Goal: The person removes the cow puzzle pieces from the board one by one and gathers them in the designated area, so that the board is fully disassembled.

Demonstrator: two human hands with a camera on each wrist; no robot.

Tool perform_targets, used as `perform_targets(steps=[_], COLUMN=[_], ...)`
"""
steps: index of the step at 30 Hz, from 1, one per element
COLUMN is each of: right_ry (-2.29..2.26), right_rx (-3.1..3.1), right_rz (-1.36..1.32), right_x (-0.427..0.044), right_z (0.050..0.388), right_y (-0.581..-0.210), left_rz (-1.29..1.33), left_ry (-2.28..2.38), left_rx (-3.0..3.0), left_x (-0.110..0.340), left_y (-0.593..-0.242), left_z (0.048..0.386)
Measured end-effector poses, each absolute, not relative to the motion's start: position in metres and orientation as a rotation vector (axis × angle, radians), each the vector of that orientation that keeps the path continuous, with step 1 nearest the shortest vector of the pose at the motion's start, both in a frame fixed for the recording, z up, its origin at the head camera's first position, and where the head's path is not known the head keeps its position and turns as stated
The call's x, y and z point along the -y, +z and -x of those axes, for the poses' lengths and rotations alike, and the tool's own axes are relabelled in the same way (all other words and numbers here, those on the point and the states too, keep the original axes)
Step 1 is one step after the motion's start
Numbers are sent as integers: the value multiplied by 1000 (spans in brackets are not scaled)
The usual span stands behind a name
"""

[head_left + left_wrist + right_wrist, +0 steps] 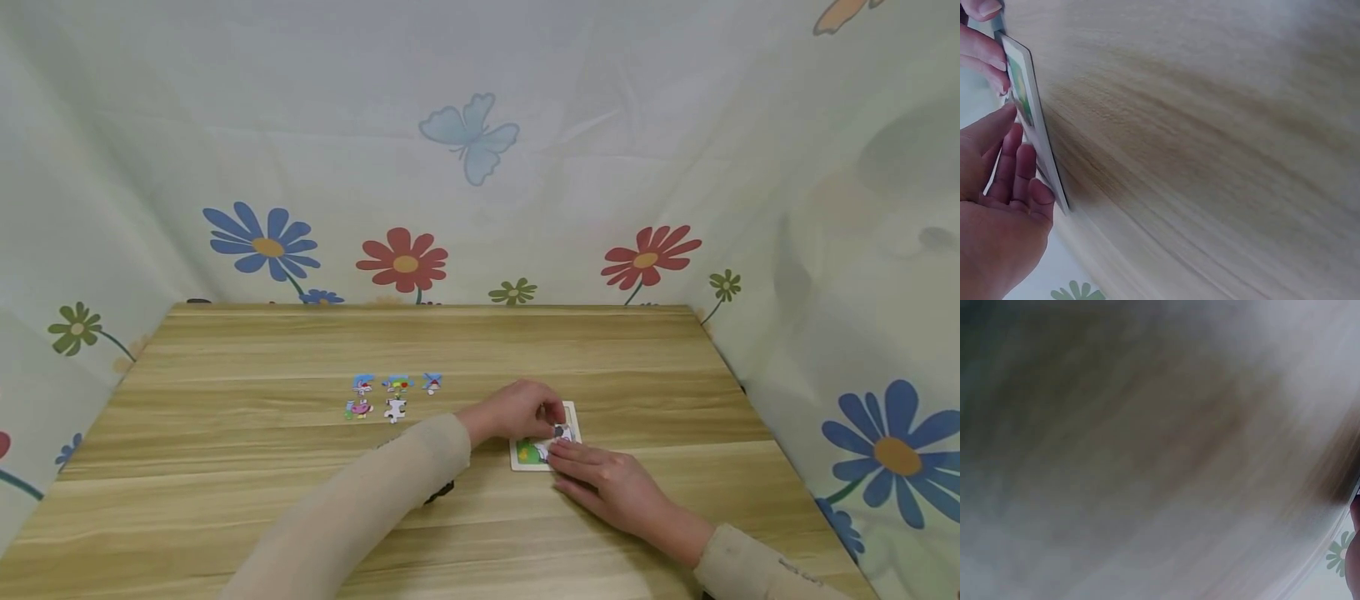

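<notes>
A small white-framed puzzle board (522, 467) lies on the table, partly covered by both hands; green, yellow and white picture parts show inside it. Over its upper left part, my left hand (517, 410) pinches a small puzzle piece (558, 431) between thumb and fingers, mostly hidden. In the left wrist view, the thumb and fingers of the left hand (997, 169) meet close above the tilted-looking board (1049, 159). My right hand (622, 490) reaches in from the lower right, its straight fingers resting on the board's picture. Only a sliver of it enters the right wrist view.
Left of the board, several loose puzzle pieces (397, 384) lie in two rows on the wooden table (300, 350). A dark object (440, 492) shows beneath the left forearm. Flower-printed cloth (480, 50) surrounds the table at the back and sides.
</notes>
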State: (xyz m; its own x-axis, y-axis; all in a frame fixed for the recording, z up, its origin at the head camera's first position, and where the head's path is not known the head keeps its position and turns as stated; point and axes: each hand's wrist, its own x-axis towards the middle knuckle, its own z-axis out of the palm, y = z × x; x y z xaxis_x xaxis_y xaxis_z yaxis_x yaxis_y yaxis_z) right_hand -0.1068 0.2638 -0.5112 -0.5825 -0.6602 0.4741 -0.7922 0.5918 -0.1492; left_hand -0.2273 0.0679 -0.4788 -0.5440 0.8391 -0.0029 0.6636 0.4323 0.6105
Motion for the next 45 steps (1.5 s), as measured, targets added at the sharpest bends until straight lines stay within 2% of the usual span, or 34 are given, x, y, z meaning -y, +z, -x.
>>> perform_targets(steps=[32, 45], right_ry=[513, 516], right_rx=[2419, 2422], right_rz=[-1233, -1212], right_x=[-260, -262], right_z=[102, 104], right_y=[-507, -510], left_rz=[-1054, -1083], left_ry=[958, 998], left_rx=[-2388, -2359], left_x=[-75, -53], left_y=[-479, -450], left_z=[227, 233])
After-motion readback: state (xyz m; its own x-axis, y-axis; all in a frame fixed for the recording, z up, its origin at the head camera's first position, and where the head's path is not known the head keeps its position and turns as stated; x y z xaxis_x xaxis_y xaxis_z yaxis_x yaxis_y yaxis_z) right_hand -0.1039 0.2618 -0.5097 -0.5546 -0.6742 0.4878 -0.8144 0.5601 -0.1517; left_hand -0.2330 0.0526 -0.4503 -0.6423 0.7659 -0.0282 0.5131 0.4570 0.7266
